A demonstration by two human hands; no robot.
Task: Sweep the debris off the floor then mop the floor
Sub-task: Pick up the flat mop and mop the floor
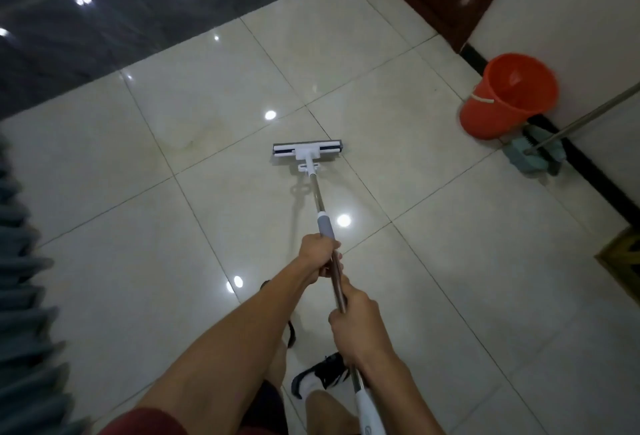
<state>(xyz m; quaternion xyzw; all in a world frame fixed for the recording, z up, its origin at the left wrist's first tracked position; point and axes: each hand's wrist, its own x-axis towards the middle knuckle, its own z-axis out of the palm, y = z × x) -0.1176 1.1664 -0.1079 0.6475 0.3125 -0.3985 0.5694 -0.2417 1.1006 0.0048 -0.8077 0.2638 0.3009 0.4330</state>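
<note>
A flat mop with a white head lies pressed on the glossy cream tile floor ahead of me. Its metal pole with a grey collar runs back toward my body. My left hand grips the pole just below the grey collar. Lower on the pole, my right hand grips it too, with the white end of the handle passing below my wrist. A faint brownish stain marks the tile left of the mop head.
An orange bucket stands by the white wall at right. Beside it a teal broom leans with its pole against the wall. Dark polished floor spreads at the far left. Grey folded fabric lines the left edge. My shoe shows below.
</note>
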